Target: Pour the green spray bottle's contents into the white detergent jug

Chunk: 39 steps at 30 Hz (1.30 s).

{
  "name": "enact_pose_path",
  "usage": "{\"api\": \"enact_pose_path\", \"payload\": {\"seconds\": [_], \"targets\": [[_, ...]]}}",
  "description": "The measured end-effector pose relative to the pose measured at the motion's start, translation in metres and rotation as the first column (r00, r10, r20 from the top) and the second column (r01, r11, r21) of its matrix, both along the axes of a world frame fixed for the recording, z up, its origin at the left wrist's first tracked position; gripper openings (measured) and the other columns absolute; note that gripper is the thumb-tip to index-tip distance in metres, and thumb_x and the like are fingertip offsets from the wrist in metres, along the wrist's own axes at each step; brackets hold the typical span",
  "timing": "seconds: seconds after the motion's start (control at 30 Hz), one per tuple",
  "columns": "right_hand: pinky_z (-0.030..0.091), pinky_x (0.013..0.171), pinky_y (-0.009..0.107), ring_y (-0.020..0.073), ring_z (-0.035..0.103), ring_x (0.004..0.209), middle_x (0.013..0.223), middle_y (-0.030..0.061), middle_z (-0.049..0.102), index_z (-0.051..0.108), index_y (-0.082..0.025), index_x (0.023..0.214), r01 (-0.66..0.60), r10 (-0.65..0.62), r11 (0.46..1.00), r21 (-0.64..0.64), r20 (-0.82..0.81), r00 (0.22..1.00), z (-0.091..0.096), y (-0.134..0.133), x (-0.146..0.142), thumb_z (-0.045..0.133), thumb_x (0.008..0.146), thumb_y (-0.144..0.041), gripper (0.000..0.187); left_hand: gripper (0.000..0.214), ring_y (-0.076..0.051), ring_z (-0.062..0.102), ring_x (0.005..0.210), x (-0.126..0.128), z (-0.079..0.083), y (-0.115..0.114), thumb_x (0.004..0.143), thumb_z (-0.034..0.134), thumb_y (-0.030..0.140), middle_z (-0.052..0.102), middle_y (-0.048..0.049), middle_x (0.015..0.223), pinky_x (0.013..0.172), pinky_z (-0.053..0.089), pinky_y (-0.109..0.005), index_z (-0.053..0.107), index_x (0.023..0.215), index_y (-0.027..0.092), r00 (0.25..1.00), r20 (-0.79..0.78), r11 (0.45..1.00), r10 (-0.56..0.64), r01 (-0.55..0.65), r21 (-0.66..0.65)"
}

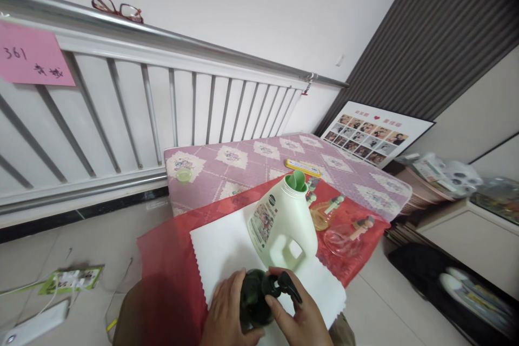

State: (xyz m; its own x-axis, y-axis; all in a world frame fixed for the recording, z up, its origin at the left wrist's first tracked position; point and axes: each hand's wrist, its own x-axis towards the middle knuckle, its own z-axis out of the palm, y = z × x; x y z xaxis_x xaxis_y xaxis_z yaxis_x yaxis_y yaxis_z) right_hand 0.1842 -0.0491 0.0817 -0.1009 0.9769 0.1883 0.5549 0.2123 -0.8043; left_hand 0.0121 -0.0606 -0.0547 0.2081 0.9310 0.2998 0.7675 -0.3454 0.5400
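A dark green pump bottle (254, 303) is held over the white cloth, low in the view. My left hand (229, 308) wraps round the bottle's left side. The fingers of my right hand (300, 311) close on the black pump head (272, 284), whose spout points down to the right. Just beyond my hands a pale green detergent jug (284, 216) stands upright with its cap off, a green pouring spout showing in its mouth. Its label faces left. The white scalloped cloth (219, 243) lies under the jug, on top of a red cloth (170, 248).
A patterned pink table (247, 173) holds a pale green cap (184, 174), a yellow case (303, 167) and several clear bottles, one an amber bottle (322, 216). A white radiator (194, 102) runs behind. A photo board (373, 135) leans at the back right.
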Motion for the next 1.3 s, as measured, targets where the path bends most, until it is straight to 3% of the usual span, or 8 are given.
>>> {"api": "enact_pose_path", "payload": {"seconds": [0.17, 0.6, 0.73, 0.97, 1.07, 1.17, 1.23, 1.3], "targets": [[0.056, 0.097, 0.033, 0.0228, 0.071, 0.103, 0.109, 0.0073, 0.074, 0.066, -0.025, 0.111, -0.072, 0.073, 0.997, -0.015, 0.029, 0.997, 0.008, 0.002, 0.001, 0.063, 0.084, -0.024, 0.027, 0.111, -0.035, 0.058, 0.131, 0.000, -0.005, 0.000, 0.058, 0.077, 0.032, 0.057, -0.0178, 0.144, 0.106, 0.054, -0.052, 0.018, 0.152, 0.020, 1.000, 0.007, 0.999, -0.008, 0.009, -0.050], [0.057, 0.088, 0.033, 0.0228, 0.070, 0.098, 0.103, 0.0074, 0.074, 0.067, -0.023, 0.107, -0.220, 0.223, 0.975, -0.040, 0.063, 0.973, 0.016, 0.012, 0.003, 0.066, 0.078, -0.018, 0.029, 0.116, -0.034, 0.062, 0.124, 0.000, 0.001, -0.002, 0.056, 0.079, 0.032, 0.061, -0.0181, 0.139, 0.102, 0.057, -0.050, 0.015, 0.151, 0.017, 1.000, -0.011, 0.997, 0.011, -0.010, 0.081], [0.056, 0.083, 0.031, 0.0221, 0.069, 0.092, 0.098, 0.0052, 0.072, 0.065, -0.024, 0.102, -0.145, 0.145, 0.989, -0.004, 0.085, 0.986, 0.009, 0.011, -0.001, 0.068, 0.076, -0.018, 0.027, 0.111, -0.033, 0.062, 0.124, -0.001, -0.002, -0.001, 0.059, 0.078, 0.033, 0.062, -0.0173, 0.138, 0.102, 0.058, -0.050, 0.019, 0.151, 0.018, 1.000, 0.021, 0.997, 0.005, -0.007, 0.072], [0.056, 0.071, 0.029, 0.0200, 0.064, 0.075, 0.080, -0.0008, 0.064, 0.057, -0.024, 0.082, 0.135, -0.137, 0.990, 0.050, 0.044, 0.990, -0.021, 0.005, -0.015, 0.077, 0.068, -0.026, 0.024, 0.098, -0.032, 0.064, 0.123, -0.003, -0.001, 0.000, 0.069, 0.073, 0.044, 0.063, -0.0177, 0.137, 0.100, 0.059, -0.048, 0.024, 0.150, 0.016, 1.000, 0.010, 0.995, 0.001, -0.002, 0.099], [0.056, 0.083, 0.034, 0.0245, 0.067, 0.091, 0.095, 0.0033, 0.068, 0.060, -0.022, 0.103, 0.164, -0.165, 0.986, 0.036, 0.012, 0.986, -0.028, 0.002, -0.013, 0.080, 0.062, -0.022, 0.046, 0.094, -0.030, 0.066, 0.121, -0.003, 0.003, 0.000, 0.075, 0.069, 0.046, 0.065, -0.0179, 0.134, 0.097, 0.061, -0.045, 0.022, 0.150, 0.015, 1.000, -0.024, 0.989, 0.020, -0.016, 0.144], [0.053, 0.098, 0.038, 0.0280, 0.063, 0.118, 0.126, 0.0108, 0.067, 0.043, -0.020, 0.141, 0.047, -0.047, 0.999, 0.001, -0.046, 0.998, -0.024, 0.000, -0.003, 0.074, 0.065, -0.015, 0.082, 0.095, -0.030, 0.068, 0.117, -0.003, 0.003, 0.000, 0.075, 0.068, 0.055, 0.067, -0.0173, 0.132, 0.093, 0.063, -0.043, 0.024, 0.149, 0.015, 0.999, -0.030, 0.982, 0.038, -0.032, 0.185], [0.048, 0.106, 0.040, 0.0273, 0.057, 0.130, 0.139, 0.0118, 0.062, 0.043, -0.023, 0.145, -0.084, 0.084, 0.996, -0.020, -0.031, 0.996, -0.016, 0.000, 0.004, 0.068, 0.074, -0.016, 0.075, 0.099, -0.031, 0.068, 0.118, -0.003, 0.001, 0.000, 0.070, 0.071, 0.056, 0.067, -0.0169, 0.133, 0.094, 0.063, -0.044, 0.026, 0.149, 0.015, 0.999, -0.021, 0.986, 0.041, -0.037, 0.162], [0.045, 0.111, 0.041, 0.0259, 0.057, 0.131, 0.139, 0.0109, 0.063, 0.055, -0.025, 0.136, -0.169, 0.169, 0.985, -0.028, -0.003, 0.986, -0.007, 0.003, 0.008, 0.063, 0.083, -0.019, 0.055, 0.103, -0.031, 0.066, 0.121, -0.002, -0.001, 0.000, 0.065, 0.077, 0.049, 0.065, -0.0165, 0.135, 0.097, 0.061, -0.044, 0.027, 0.148, 0.016, 0.999, -0.014, 0.992, 0.040, -0.038, 0.118]]}}
